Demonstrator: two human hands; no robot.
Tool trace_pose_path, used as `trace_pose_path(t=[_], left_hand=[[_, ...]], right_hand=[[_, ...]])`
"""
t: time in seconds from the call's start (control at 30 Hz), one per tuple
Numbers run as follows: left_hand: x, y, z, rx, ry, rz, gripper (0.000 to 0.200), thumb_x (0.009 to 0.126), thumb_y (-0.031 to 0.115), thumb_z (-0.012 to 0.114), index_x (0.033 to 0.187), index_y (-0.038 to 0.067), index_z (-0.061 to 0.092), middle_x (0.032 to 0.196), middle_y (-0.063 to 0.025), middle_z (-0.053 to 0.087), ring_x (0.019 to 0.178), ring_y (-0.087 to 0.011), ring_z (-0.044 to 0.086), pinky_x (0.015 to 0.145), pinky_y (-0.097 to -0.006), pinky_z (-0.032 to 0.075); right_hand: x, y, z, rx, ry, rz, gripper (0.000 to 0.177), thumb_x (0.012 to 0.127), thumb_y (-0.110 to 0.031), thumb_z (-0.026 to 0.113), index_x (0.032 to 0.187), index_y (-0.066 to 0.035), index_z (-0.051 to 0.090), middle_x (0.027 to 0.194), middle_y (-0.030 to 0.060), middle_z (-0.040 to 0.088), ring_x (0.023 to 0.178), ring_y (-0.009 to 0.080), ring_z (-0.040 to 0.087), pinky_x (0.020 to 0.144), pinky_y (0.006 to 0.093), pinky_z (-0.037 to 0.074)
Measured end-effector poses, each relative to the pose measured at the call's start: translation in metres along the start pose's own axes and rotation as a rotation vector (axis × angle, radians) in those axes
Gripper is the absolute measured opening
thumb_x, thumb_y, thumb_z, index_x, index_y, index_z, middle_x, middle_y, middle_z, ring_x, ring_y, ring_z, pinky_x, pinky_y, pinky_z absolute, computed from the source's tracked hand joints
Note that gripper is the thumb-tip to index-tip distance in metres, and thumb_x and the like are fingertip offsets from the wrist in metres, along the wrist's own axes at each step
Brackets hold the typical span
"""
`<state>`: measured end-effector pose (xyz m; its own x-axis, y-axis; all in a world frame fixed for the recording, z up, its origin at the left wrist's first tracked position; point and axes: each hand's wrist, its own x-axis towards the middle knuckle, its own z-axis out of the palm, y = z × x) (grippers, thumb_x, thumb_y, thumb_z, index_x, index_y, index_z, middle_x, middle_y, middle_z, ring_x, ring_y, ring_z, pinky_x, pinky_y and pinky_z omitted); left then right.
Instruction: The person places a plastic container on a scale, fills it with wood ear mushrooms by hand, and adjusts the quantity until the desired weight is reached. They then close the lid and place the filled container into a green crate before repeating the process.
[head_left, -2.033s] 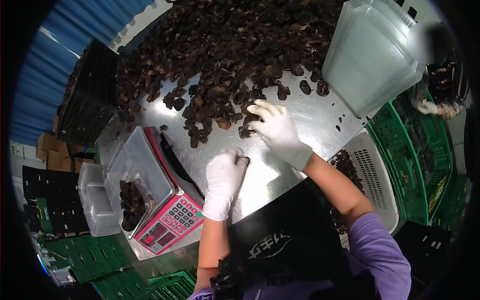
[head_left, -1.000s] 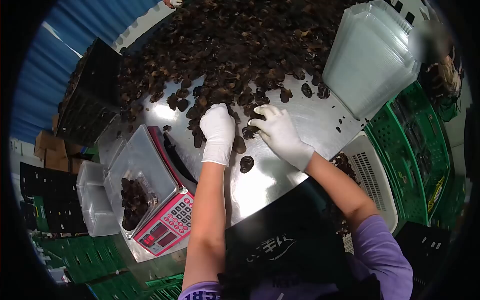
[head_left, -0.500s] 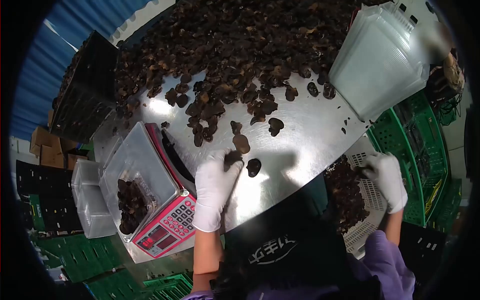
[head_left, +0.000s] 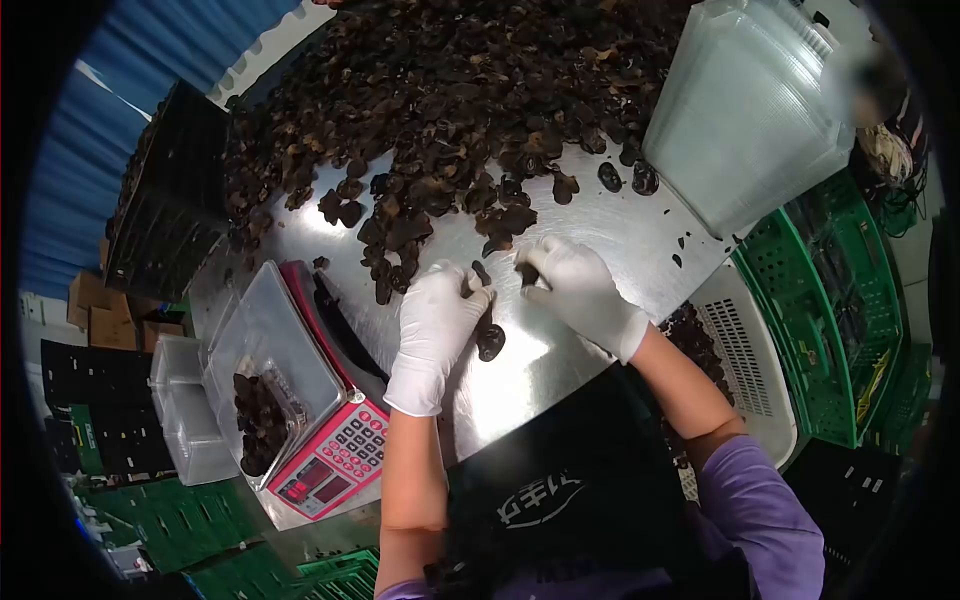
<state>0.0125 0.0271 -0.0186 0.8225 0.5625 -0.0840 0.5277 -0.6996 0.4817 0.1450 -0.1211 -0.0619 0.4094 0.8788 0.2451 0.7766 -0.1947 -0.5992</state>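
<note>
We find the mushroom heap (head_left: 450, 90) at the back of the table (head_left: 610, 235), with our left hand (head_left: 432, 325) and right hand (head_left: 580, 290) side by side just before it. The scale (head_left: 330, 450) stands to the left with a tray (head_left: 275, 340) on it. The stacked trays (head_left: 745, 120) sit back right, and a basket (head_left: 765, 360) lies right of the table edge.

Dark curled fungus pieces (head_left: 490, 342), scattered loose, flat on metal table (head_left: 610, 235), beside heap (head_left: 470, 80)

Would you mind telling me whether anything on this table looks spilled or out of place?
Nothing damaged. A few dark mushroom pieces lie apart from the main pile, beside the stack of clear trays, with small crumbs scattered on the bare steel table.
</note>
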Motion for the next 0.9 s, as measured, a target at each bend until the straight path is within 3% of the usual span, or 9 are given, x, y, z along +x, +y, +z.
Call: trace_pose_path(t=[0.1,0.17,0.23,0.3,0.43,0.5,0.63,0.77,0.9], left_hand=[[0.014,0.002,0.009,-0.053,0.147,-0.004,0.023,0.078,0.023,0.074,0.082,0.004,0.064,0.089,-0.0158,0.064,0.083,-0.0341,0.065,0.077,-0.043,0.051],[0.032,0.002,0.026,0.056,0.245,0.062,0.025,0.08,0.024,0.074,0.09,0.003,0.064,0.09,-0.0172,0.064,0.087,-0.0347,0.064,0.077,-0.0403,0.05],[0.043,0.0,0.039,0.098,0.231,0.139,0.024,0.08,0.024,0.073,0.088,0.003,0.066,0.088,-0.0174,0.064,0.085,-0.0343,0.064,0.075,-0.0402,0.051],[0.039,0.005,0.041,0.147,0.207,0.08,0.022,0.08,0.022,0.073,0.086,0.003,0.067,0.088,-0.0176,0.064,0.082,-0.0339,0.064,0.074,-0.0405,0.051],[-0.003,0.01,0.013,-0.026,-0.073,0.05,0.017,0.077,0.018,0.073,0.086,0.004,0.069,0.09,-0.0143,0.066,0.087,-0.0324,0.066,0.078,-0.041,0.052],[-0.015,0.0,0.007,-0.069,-0.011,0.055,0.017,0.077,0.014,0.074,0.087,0.002,0.068,0.089,-0.0142,0.065,0.085,-0.0308,0.065,0.078,-0.0374,0.051],[-0.009,-0.009,-0.006,-0.03,0.142,-0.029,0.021,0.079,0.011,0.074,0.094,-0.002,0.068,0.092,-0.0144,0.065,0.091,-0.0286,0.065,0.083,-0.0338,0.049],[0.032,-0.001,0.015,0.032,0.339,0.192,0.027,0.079,0.014,0.074,0.102,0.0,0.068,0.094,-0.0146,0.065,0.085,-0.0295,0.065,0.077,-0.0353,0.051],[0.068,0.015,0.031,0.124,0.169,0.072,0.033,0.077,0.017,0.076,0.104,0.001,0.068,0.094,-0.0158,0.065,0.086,-0.0325,0.065,0.076,-0.0391,0.051]], right_hand=[[-0.009,0.006,-0.01,0.272,-0.153,0.032,0.022,0.08,-0.011,0.066,0.102,-0.008,0.069,0.095,0.0117,0.064,0.083,0.0268,0.064,0.074,0.0355,0.051],[-0.004,0.018,-0.009,0.172,-0.04,0.015,0.019,0.08,-0.013,0.066,0.099,-0.009,0.07,0.093,0.0119,0.064,0.082,0.0265,0.064,0.075,0.0351,0.052],[0.015,0.016,-0.017,0.174,0.119,0.22,0.025,0.079,-0.014,0.066,0.104,-0.01,0.07,0.098,0.0118,0.065,0.082,0.0255,0.065,0.074,0.0353,0.052],[0.034,0.03,-0.005,0.045,0.206,0.14,0.031,0.079,-0.015,0.066,0.109,-0.011,0.07,0.103,0.0103,0.064,0.094,0.0246,0.063,0.083,0.0364,0.05],[0.059,0.036,0.009,-0.287,0.027,0.05,0.031,0.081,-0.02,0.068,0.111,-0.01,0.07,0.114,0.0074,0.064,0.118,0.0266,0.051,0.097,0.0405,0.039],[0.066,0.047,0.015,-0.15,0.008,0.019,0.026,0.083,-0.022,0.068,0.106,-0.011,0.073,0.117,0.0078,0.065,0.115,0.0265,0.054,0.095,0.0404,0.04],[0.062,0.055,0.006,0.055,0.362,0.029,0.02,0.088,-0.025,0.064,0.1,-0.013,0.075,0.113,0.0037,0.066,0.108,0.0247,0.058,0.094,0.0423,0.041],[0.038,0.052,-0.004,0.343,0.394,0.163,0.02,0.088,-0.024,0.065,0.101,-0.012,0.074,0.107,0.0058,0.068,0.097,0.0268,0.063,0.09,0.0418,0.045],[0.005,0.035,-0.009,0.38,0.307,0.227,0.019,0.087,-0.022,0.067,0.101,-0.011,0.074,0.09,0.0088,0.068,0.077,0.0277,0.066,0.069,0.0346,0.053]])
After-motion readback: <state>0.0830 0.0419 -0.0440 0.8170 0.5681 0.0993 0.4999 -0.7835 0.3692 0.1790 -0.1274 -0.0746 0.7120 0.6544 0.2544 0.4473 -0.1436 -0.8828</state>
